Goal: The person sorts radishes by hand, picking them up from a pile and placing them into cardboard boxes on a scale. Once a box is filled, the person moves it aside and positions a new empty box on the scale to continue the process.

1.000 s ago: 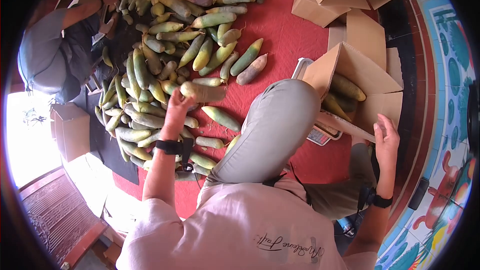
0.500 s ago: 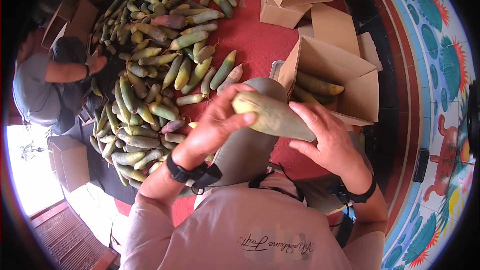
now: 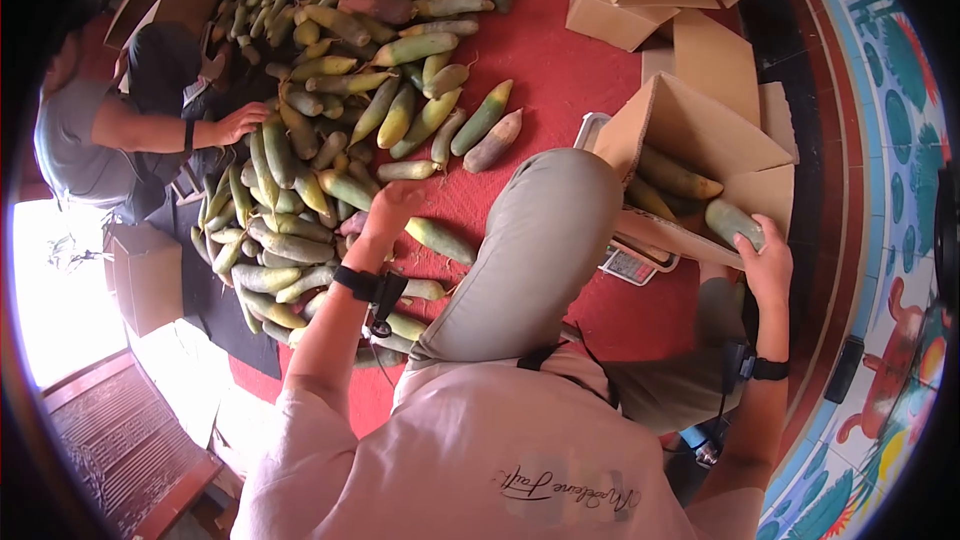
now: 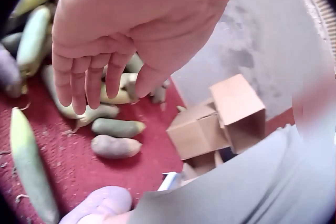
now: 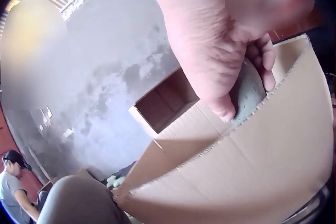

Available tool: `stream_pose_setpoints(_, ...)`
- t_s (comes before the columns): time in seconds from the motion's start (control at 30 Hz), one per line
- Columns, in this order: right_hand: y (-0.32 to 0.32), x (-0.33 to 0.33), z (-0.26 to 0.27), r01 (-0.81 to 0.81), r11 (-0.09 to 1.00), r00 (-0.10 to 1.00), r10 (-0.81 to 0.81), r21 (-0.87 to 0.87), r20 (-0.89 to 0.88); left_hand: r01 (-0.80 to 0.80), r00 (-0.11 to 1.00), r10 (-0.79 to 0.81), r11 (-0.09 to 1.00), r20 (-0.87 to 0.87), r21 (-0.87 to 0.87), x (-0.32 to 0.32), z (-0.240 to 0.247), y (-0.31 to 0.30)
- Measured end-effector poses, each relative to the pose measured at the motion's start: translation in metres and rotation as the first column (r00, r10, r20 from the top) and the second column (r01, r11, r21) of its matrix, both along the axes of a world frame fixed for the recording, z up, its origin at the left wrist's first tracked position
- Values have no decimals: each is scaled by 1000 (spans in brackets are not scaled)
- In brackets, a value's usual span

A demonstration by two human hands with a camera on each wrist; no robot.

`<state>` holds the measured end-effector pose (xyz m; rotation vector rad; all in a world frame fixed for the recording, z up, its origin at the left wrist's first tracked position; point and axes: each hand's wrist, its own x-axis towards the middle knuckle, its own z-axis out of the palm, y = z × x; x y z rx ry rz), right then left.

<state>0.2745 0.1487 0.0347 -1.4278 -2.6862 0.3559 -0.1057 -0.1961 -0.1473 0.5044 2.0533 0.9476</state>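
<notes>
My right hand grips a green radish at the near right side of an open cardboard box. In the right wrist view, thumb and fingers wrap round this radish behind the box wall. Several other radishes lie inside the box. My left hand is empty over the near edge of a large radish pile; its fingers hang loosely extended in the left wrist view. Close beside it on the red cloth lies a green-yellow radish.
Under the box sits a scale. More cardboard boxes stand behind it. My raised knee lies between the pile and the box. On the left, another person reaches a hand to the pile.
The left hand brought a radish from the pile to the right hand, which took it and carried it right into the box. The left hand returned to the pile. The other person's arm reached out.
</notes>
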Motion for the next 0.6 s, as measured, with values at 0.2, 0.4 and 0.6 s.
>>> stream_pose_setpoints(0.2,9,-6,-25,121,989,981,-132,79,140,95,995,-98,986,-14,-140,21,-145,-70)
stream_pose_setpoints(0.4,-13,-18,-12,58,998,988,-55,18,-141,180,969,-243,831,-53,-526,43,-121,-41)
stream_pose_setpoints(0.6,-34,-2,0,74,994,972,-54,81,-229,421,667,-721,576,-191,-701,49,-136,-17)
